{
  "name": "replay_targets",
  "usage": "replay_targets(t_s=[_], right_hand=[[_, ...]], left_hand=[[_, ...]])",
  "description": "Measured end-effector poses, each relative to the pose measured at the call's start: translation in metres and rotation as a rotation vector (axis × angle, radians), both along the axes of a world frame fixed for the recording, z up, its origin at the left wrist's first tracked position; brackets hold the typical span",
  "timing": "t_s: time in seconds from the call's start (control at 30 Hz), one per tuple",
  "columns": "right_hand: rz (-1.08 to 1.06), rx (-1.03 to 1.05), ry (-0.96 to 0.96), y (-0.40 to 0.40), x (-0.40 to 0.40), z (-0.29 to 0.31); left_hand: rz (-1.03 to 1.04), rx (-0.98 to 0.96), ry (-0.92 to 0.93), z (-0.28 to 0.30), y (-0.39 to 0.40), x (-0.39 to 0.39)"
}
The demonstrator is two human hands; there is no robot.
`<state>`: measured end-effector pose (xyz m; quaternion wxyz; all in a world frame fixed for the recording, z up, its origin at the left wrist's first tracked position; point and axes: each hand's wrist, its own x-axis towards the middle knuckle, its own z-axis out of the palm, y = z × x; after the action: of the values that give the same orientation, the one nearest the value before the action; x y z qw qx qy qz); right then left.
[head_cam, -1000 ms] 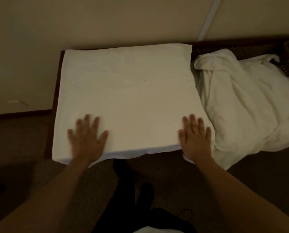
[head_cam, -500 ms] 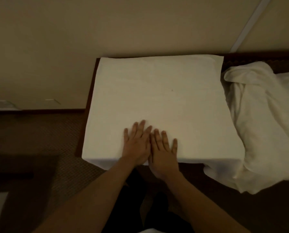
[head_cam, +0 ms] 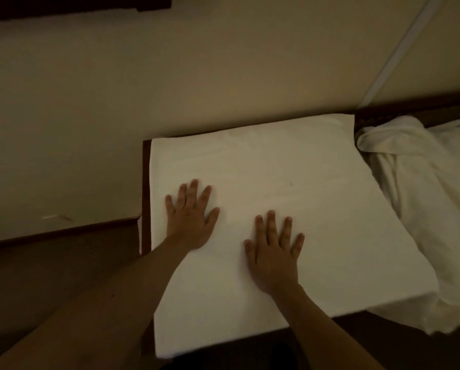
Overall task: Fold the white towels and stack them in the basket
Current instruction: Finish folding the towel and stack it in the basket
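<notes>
Head view: dim room, looking down over a dark wooden bench [head_cam: 145,182] set against a beige wall [head_cam: 170,76].
Flat towel: a white towel [head_cam: 303,209] lies spread smooth over the bench top, its far edge along the wall and its near edge hanging just over the bench's front. Its left edge runs beside the bench's exposed left rim.
Left hand: the left hand [head_cam: 190,222] lies palm down on the left part of the flat towel, fingers straight and fanned apart, thumb out to the right. It presses on the cloth and grips nothing.
Right hand: the right hand [head_cam: 274,256] lies palm down near the towel's middle, nearer the front edge than the left hand, fingers straight and slightly spread. It too only rests flat on the cloth.
Hands together: the two are apart, with a strip of bare towel between them.
Crumpled pile: a heap of unfolded white towels [head_cam: 423,209] sits on the bench just to the right of the flat towel, touching its right edge and drooping over the front.
Floor: brown carpet [head_cam: 49,276] lies left of the bench, below a dark skirting board [head_cam: 63,232].
Wall trim: a pale strip [head_cam: 399,49] runs diagonally up the wall at upper right.
</notes>
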<state>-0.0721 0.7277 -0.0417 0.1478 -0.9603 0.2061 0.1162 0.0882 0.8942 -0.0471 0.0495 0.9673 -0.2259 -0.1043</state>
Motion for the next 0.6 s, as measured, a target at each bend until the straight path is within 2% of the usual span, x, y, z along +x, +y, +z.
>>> replay_targets(t_s=[0.17, 0.3, 0.5, 0.6], right_hand=[[-0.172, -0.025, -0.010, 0.051, 0.063, -0.006], [-0.196, -0.037, -0.046, 0.092, 0.103, -0.005], [-0.073, 0.029, -0.075, 0.163, 0.122, 0.007], [-0.080, -0.044, -0.157, 0.199, 0.119, 0.020]], left_hand=[[-0.061, -0.028, 0.002, -0.004, 0.007, 0.092], [-0.062, 0.004, -0.001, -0.008, 0.017, 0.157], [0.098, 0.063, 0.055, -0.011, 0.048, 0.207], [0.200, 0.011, 0.070, -0.007, 0.060, 0.211]])
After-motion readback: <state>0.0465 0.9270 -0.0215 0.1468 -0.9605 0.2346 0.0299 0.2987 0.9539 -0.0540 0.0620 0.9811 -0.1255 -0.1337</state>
